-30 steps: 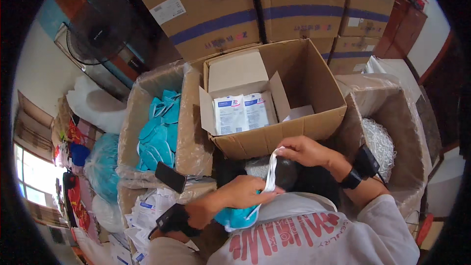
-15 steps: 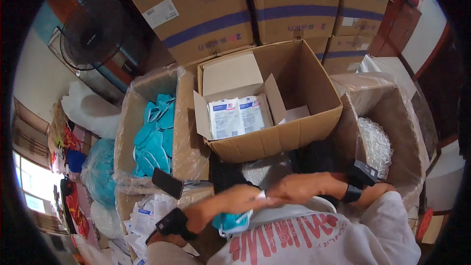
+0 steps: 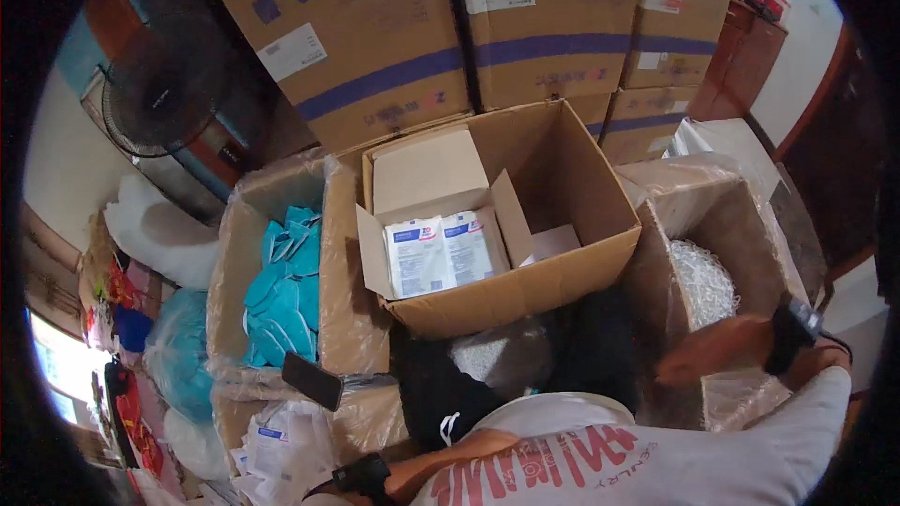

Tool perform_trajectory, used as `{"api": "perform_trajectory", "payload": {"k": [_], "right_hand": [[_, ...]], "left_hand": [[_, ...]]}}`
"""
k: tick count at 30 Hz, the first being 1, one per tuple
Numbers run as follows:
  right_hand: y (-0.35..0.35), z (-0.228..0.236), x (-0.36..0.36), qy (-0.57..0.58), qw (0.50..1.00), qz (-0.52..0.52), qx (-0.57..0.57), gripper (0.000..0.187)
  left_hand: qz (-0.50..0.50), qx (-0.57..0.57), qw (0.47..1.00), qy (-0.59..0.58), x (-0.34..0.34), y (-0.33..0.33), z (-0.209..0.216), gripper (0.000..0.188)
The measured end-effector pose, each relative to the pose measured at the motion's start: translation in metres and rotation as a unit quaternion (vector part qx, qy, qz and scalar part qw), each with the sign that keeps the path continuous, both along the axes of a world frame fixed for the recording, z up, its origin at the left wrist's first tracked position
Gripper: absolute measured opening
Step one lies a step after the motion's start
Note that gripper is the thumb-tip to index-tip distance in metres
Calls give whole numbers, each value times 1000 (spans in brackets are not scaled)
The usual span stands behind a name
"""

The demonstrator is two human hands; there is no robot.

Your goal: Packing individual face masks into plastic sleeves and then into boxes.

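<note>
My right hand (image 3: pixel 714 349) is a blur low over the plastic-lined box on the right (image 3: pixel 689 201), which holds white shredded strips (image 3: pixel 705 283). A black band sits on that wrist (image 3: pixel 790 333). Whether the hand holds anything is not clear. My left forearm (image 3: pixel 422 465) lies along the bottom edge with a black wristband (image 3: pixel 362 478); the hand itself is tucked behind my white shirt (image 3: pixel 600 464). In front of me stands an open cardboard box (image 3: pixel 562 189), and a smaller box inside it holds white packets (image 3: pixel 438 253).
A plastic-lined box on the left holds teal masks (image 3: pixel 286 290), with a black phone (image 3: pixel 312 380) on its near edge. A bag of white packets (image 3: pixel 281 450) lies at lower left. Large taped cartons (image 3: pixel 375 37) are stacked behind. A fan (image 3: pixel 157 84) stands at upper left.
Both hands were together in front of my chest on a white strap and a teal mask. Now they have parted: the right hand has swung out over the right box, the left has dropped behind my shirt.
</note>
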State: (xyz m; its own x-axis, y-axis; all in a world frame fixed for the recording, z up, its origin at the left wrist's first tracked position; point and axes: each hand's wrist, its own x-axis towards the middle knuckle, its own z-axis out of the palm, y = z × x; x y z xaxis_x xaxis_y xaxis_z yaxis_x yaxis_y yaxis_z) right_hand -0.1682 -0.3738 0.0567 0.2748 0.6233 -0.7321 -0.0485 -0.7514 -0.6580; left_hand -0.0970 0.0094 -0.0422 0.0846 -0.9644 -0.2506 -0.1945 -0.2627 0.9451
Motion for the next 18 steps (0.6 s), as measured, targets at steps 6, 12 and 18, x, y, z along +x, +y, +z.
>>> {"api": "perform_trajectory", "payload": {"k": [6,12,18], "right_hand": [[4,8,26,115,894,-421,101,25],[85,-44,119,42,666,-625,404,25],[176,-50,172,148,715,-480,487,47]], "left_hand": [[332,-101,925,152,91,-16,15,34],[498,-209,786,301,154,-49,127,40],[338,-284,814,378,187,-45,142,34]]}}
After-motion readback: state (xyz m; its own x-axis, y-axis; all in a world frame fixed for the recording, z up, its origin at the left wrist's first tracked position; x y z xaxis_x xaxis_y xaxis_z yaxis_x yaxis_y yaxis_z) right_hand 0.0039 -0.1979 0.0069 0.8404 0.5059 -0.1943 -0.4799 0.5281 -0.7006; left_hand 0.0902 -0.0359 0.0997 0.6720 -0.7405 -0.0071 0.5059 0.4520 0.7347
